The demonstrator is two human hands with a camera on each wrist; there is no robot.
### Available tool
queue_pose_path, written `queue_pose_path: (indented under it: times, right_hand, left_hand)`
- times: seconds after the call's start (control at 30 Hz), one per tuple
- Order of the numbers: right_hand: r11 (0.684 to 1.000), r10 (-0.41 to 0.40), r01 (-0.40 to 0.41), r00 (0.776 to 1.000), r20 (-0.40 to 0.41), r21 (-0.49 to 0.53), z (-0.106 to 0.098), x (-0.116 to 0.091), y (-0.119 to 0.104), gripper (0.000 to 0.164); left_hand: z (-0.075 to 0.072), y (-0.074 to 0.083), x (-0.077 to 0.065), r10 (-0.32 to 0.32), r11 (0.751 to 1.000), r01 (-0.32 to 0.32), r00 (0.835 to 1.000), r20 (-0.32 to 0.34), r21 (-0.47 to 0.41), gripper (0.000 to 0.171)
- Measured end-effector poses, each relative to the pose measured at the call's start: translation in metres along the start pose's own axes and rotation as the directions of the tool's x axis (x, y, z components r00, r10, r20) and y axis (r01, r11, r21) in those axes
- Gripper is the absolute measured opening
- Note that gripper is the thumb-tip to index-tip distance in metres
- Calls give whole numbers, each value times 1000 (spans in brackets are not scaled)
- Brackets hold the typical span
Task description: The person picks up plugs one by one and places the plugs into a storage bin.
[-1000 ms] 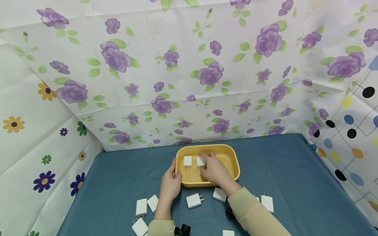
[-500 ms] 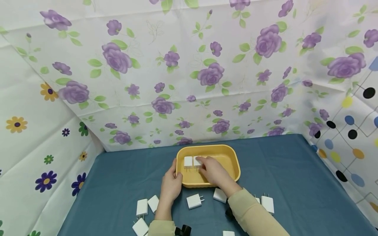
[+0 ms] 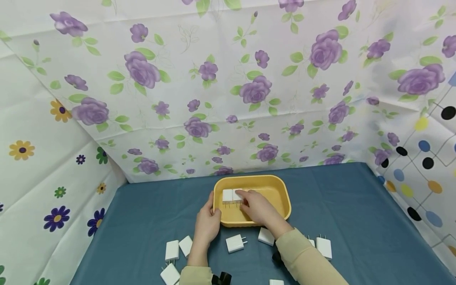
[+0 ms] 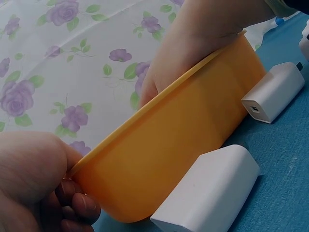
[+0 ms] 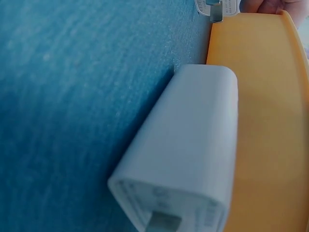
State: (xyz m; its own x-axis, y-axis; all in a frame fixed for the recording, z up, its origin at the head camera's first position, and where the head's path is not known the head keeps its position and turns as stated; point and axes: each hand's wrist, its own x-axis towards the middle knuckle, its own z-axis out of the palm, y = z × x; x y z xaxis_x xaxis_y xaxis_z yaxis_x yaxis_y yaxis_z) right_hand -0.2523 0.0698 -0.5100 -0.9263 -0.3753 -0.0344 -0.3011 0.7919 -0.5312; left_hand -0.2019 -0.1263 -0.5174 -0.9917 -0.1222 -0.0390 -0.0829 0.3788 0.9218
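Placement step, I'd judge: left hand (image 3: pixel 208 223) grips the yellow tray's (image 3: pixel 274 200) left end, right hand (image 3: pixel 259 206) pinches the white charger (image 3: pixel 236 196) inside, beside its neighbouring charger (image 3: pixel 227 196); next likely needs a clean release, no nudging

No text, brand or number legible in any view. Print is present on two items, both recorded in the right wrist view. Item one: nearer white charger (image 5: pixel 181 135), on the table (image 5: pixel 72 111) beside the outer wall of the yellow tray (image 5: pixel 270 121); small grey characters on its end face, either side of the metal prong, too blurred to read. Item two: farther white charger (image 5: pixel 231 7), near the tray's corner; fine print on its pronged face, too small to read.
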Motion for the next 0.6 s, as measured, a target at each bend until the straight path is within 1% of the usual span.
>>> queue_pose_path:
  times: [0.27,0.6]
  right_hand:
    - [1000,-13,13,1000,-13,1,-1,-1,-1,52]
    - [1000,-11,11,1000,-2,-5,0,0,2,53]
  left_hand:
    - [0,1,-1,-6,1000,6,1000,-6,4,66]
    - [1,0,0,1,1000,-1,1000,-10,2,66]
